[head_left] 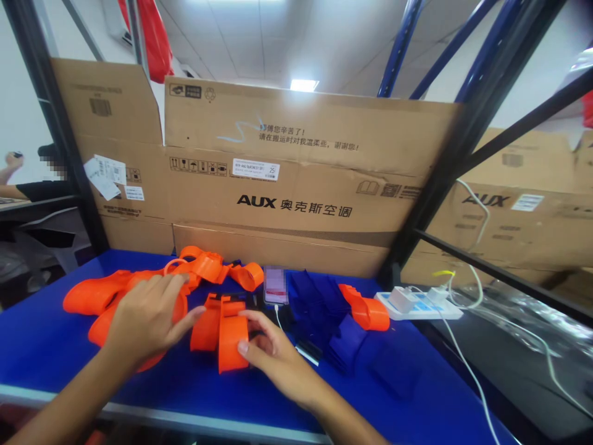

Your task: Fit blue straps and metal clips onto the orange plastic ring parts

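My right hand (278, 358) pinches an orange rolled plastic band (234, 346) at its right edge, thumb in front and fingers behind. A second orange loop (205, 327) stands against its left side. To the left, my left hand (143, 315) lies over a group of large curved orange pieces (104, 290), thumb spread away from the fingers. Its fingertips reach the top of these pieces, and whether they grip one cannot be seen. Behind both hands, more orange loops (206, 266) lie in a heap, with a single orange loop (252, 276) beside it.
A phone (276, 285) on a white cable lies on the blue table (185, 395). Dark blue folded pieces (345, 340) and another orange loop (370, 313) sit right of it, before a white power strip (419, 306). Cardboard (296, 185) walls the back. Another person (41, 176) is far left.
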A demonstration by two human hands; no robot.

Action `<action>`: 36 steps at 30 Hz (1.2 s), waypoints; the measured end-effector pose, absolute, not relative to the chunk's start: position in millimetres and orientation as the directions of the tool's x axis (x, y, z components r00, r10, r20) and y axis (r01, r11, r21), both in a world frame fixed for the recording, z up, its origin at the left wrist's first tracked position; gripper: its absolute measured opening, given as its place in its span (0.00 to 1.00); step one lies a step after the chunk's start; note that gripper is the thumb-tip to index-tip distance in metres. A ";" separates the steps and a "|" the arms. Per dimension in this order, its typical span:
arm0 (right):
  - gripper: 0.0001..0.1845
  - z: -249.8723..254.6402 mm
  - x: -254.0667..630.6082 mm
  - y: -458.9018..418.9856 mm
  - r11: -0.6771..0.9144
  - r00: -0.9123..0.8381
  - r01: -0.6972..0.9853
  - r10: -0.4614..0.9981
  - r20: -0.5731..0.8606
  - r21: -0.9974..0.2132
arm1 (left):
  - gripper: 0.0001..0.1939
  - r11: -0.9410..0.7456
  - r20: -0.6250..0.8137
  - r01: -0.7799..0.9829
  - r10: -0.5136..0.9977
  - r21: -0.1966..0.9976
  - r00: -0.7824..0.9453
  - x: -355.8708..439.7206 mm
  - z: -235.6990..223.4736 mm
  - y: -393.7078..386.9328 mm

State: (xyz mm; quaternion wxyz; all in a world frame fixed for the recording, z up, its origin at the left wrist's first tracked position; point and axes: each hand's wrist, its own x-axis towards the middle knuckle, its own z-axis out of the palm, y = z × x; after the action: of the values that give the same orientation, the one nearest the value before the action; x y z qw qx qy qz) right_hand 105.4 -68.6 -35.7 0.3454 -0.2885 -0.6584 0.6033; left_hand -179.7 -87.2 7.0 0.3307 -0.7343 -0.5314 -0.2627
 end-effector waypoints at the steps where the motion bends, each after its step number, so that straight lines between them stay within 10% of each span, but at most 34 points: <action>1: 0.31 -38.1 100.6 -69.3 0.109 -0.595 -0.028 0.797 0.104 -0.994 | 0.27 -0.220 0.736 0.952 0.605 -0.211 0.303 -180.1 6.9 -88.0; 36: 0.22 -55.8 31.1 -61.7 0.267 -0.449 0.121 0.874 0.188 -0.956 | 0.24 -0.324 0.769 0.900 0.480 -0.292 0.422 -148.5 29.7 -109.7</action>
State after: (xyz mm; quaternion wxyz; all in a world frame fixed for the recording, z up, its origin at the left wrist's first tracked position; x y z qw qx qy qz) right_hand 31.1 -61.7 -55.8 0.3850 -0.3567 -0.6967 0.4890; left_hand -148.5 -109.7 29.7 0.3638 -0.7607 -0.4537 -0.2884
